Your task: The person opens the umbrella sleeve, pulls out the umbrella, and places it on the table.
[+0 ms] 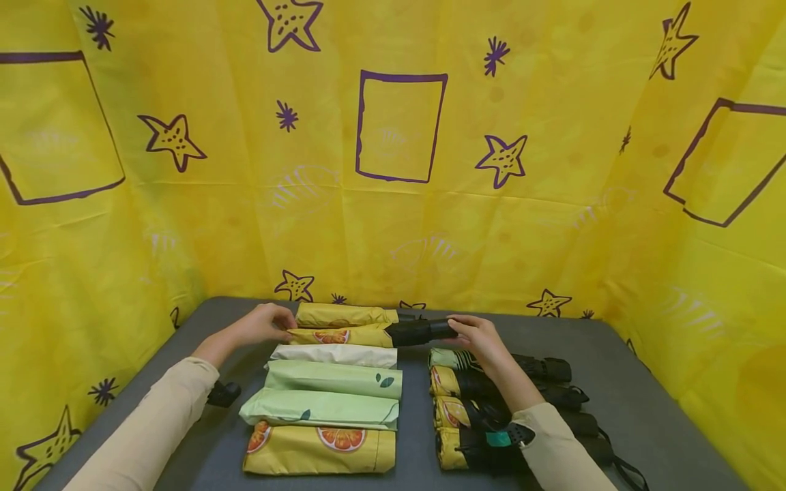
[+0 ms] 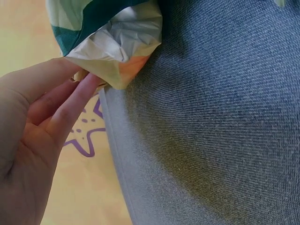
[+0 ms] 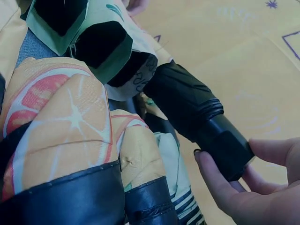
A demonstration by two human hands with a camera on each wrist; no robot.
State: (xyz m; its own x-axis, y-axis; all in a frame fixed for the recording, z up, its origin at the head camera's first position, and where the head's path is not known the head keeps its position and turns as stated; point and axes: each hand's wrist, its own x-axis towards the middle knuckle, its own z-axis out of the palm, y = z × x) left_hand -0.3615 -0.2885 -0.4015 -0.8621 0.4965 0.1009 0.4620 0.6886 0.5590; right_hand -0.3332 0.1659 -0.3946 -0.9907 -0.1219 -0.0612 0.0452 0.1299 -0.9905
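Note:
A folded umbrella (image 1: 420,332) lies across the back of the table, its black handle end sticking out of a yellow sleeve (image 1: 362,335) printed with orange slices. At the sleeve's left end, my left hand (image 1: 265,324) pinches the fabric between thumb and fingers. My right hand (image 1: 482,337) grips the tip of the black handle (image 3: 225,147), thumb on one side and fingers on the other. The umbrella's other end is hidden inside the sleeve. Close behind lies another yellow sleeve (image 1: 344,314) with a dark end showing at its right.
In front lie a white sleeve (image 1: 338,355), two light green sleeves (image 1: 331,378) and a yellow orange-print sleeve (image 1: 319,460). Several folded umbrellas with black ends (image 1: 451,412) are stacked in a row at the right, below my right forearm. A yellow patterned curtain (image 1: 245,225) surrounds the grey table (image 1: 651,402).

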